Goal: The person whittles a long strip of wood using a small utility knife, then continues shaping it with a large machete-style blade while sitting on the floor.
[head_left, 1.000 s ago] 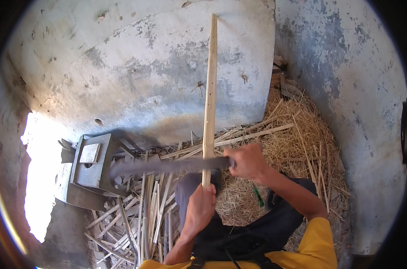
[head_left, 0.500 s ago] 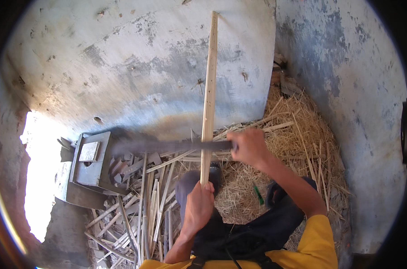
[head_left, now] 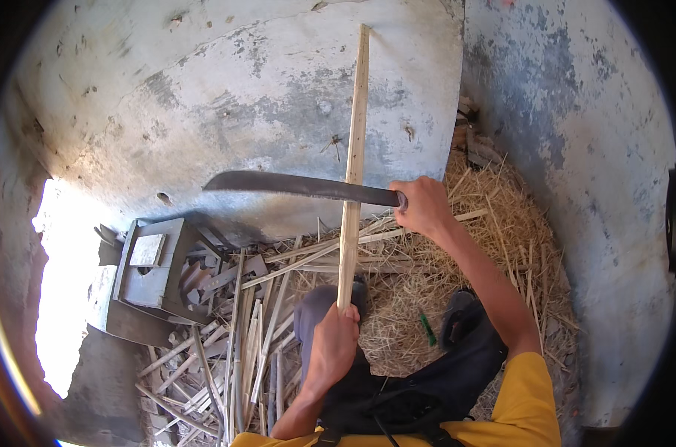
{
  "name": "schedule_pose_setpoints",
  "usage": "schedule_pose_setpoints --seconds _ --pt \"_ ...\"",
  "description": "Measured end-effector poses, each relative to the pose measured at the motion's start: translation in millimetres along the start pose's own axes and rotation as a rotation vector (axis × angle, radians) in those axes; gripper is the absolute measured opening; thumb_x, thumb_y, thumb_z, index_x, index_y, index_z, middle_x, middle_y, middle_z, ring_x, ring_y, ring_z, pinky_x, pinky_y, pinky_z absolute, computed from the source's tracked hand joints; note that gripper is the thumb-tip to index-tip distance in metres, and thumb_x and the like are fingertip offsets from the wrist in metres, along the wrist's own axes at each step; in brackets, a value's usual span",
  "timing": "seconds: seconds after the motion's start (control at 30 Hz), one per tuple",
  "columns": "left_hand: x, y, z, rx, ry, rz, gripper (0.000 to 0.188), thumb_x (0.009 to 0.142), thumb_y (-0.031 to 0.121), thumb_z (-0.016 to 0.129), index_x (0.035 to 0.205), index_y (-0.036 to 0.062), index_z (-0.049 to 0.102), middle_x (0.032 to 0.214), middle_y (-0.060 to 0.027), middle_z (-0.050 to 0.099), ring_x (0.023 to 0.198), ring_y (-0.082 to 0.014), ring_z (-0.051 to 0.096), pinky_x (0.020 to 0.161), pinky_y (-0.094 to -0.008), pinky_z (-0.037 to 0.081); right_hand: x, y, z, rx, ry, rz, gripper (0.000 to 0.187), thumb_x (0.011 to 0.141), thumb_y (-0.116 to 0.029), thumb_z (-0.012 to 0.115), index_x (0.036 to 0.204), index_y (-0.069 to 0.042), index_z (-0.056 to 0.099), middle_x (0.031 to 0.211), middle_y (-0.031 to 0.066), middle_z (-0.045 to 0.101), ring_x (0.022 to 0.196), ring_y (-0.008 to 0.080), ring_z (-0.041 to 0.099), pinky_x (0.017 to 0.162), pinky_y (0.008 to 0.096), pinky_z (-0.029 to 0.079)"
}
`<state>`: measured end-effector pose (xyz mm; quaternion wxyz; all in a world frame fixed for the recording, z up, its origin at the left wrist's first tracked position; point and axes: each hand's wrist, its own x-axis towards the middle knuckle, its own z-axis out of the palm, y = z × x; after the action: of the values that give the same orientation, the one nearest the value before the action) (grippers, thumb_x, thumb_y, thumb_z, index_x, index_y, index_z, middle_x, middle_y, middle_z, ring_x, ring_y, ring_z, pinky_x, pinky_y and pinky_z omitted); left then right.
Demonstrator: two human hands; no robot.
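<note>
My left hand [head_left: 333,344] is closed round the near end of a long pale wooden strip [head_left: 359,119], which points away from me toward the wall. In my right hand [head_left: 421,206] is the handle of a machete [head_left: 286,184]. Its dark, curved blade lies crosswise over the strip at about mid-length, with the tip to the left. Whether the edge touches the wood I cannot tell. The handle is mostly hidden in my fist.
Shavings [head_left: 405,328] cover the floor round my feet, with a green object [head_left: 427,328] among them. Several loose wooden strips [head_left: 241,350] lie at left, near a grey wooden box [head_left: 153,262]. A worn wall [head_left: 278,112] stands ahead; another wall [head_left: 576,194] rises at right.
My right hand has moved the machete away from me along the strip, from near my left hand to farther up. The blade was blurred and is now sharp. My left hand keeps its hold.
</note>
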<state>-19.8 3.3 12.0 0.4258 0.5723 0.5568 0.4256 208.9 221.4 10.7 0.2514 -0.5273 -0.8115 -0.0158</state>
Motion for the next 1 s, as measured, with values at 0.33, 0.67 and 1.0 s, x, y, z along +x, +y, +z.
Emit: schedule_pose_setpoints --seconds 0.33,0.67,1.0 --pt "2.3 -8.6 -9.2 -0.044 0.001 0.017 0.026 0.111 0.018 0.044 0.093 0.0028 0.054 0.066 0.0026 0.047 0.056 -0.0051 0.043 0.049 -0.0279 0.034 27.0 -6.0 -3.4 -0.073 -0.121 0.053 0.028 0.077 -0.012 0.068 0.102 -0.017 0.080 0.059 0.0068 0.067 0.052 0.0207 0.067 0.053 0.0391 0.055" --pt "3.3 -21.2 -22.2 -0.038 -0.011 0.105 0.018 0.107 0.010 0.047 0.099 -0.0025 0.058 0.067 -0.0062 0.053 0.060 -0.0155 0.051 0.058 -0.0340 0.044 39.0 -7.2 -11.0 -0.051 -0.117 -0.100 0.036 0.075 -0.011 0.070 0.110 -0.017 0.078 0.065 0.0116 0.070 0.061 0.0327 0.070 0.064 0.0483 0.059" --pt "7.5 -40.9 -32.7 -0.091 -0.017 0.139 0.026 0.111 0.018 0.043 0.093 0.0032 0.055 0.064 0.0021 0.046 0.054 -0.0064 0.043 0.049 -0.0280 0.034 53.9 4.9 -3.5 0.021 0.006 -0.018 0.032 0.079 -0.012 0.069 0.110 -0.012 0.077 0.068 0.0146 0.071 0.060 0.0352 0.069 0.063 0.0469 0.058"
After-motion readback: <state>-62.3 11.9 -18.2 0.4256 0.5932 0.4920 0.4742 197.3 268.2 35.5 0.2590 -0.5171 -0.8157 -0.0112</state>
